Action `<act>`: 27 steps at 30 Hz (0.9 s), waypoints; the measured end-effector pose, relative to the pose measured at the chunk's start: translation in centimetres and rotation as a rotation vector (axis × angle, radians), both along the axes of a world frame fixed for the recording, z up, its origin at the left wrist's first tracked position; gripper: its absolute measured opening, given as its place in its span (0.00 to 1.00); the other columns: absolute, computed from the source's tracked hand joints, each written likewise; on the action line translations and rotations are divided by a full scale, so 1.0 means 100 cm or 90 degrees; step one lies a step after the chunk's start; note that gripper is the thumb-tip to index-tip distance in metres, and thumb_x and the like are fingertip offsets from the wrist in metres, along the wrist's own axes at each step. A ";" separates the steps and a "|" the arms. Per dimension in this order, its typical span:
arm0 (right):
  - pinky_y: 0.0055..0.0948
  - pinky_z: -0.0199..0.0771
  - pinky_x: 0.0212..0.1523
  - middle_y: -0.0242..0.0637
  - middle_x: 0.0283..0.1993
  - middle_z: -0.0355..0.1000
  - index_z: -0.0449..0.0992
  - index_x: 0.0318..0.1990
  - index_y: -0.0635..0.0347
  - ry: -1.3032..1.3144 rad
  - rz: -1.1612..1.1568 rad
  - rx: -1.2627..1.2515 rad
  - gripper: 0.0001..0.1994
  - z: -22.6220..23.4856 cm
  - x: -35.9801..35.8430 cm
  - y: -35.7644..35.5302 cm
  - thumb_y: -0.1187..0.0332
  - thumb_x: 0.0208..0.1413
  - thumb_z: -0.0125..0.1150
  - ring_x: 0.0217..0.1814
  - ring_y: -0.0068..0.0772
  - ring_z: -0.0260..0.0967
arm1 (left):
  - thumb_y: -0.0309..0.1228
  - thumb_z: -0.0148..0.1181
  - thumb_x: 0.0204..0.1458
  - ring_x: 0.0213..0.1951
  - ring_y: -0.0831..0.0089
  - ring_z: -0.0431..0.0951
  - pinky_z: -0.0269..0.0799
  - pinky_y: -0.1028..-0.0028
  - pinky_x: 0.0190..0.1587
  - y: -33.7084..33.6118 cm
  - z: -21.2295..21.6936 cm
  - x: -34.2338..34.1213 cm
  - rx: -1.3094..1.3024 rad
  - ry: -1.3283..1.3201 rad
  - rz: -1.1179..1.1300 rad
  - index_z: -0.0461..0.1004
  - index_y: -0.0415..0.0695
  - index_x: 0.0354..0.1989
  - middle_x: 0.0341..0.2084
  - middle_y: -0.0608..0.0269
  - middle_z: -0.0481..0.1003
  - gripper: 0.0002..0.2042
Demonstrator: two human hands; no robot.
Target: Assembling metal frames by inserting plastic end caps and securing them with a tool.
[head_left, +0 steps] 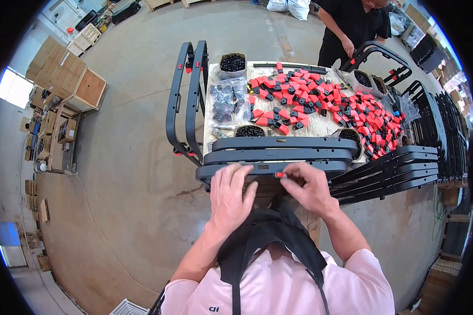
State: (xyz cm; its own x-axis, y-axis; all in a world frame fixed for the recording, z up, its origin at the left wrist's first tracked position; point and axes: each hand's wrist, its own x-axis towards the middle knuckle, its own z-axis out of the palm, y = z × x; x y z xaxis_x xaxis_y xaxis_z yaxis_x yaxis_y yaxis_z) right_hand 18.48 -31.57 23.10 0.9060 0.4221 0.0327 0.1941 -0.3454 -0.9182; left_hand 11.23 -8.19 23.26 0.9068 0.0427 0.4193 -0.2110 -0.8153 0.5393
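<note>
Several black tubular frames with rounded corners lean in a row at the table's near edge. The nearest black frame (223, 170) has a rectangular slot in its top bar. My left hand (230, 193) is at the left part of this bar, fingers stretched toward it and thumb apart. At the bar's right part, my right hand (308, 188) pinches a small black-and-red piece (280, 175) between thumb and forefinger. Whether this piece touches the bar, I cannot tell.
A pile of red-and-black plastic parts (299, 97) covers much of the table (218, 118). Boxes of small black parts (233, 63) stand around it. More frames (186, 100) stand left and right. Across the table, a person in black (347, 31) handles another frame.
</note>
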 end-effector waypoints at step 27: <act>0.41 0.75 0.50 0.38 0.40 0.78 0.84 0.41 0.60 -0.273 0.156 -0.145 0.10 0.005 0.019 0.032 0.72 0.51 0.76 0.46 0.45 0.74 | 0.34 0.67 0.58 0.56 0.56 0.79 0.69 0.59 0.61 0.047 0.002 0.015 0.017 0.198 -0.175 0.80 0.43 0.55 0.48 0.55 0.81 0.17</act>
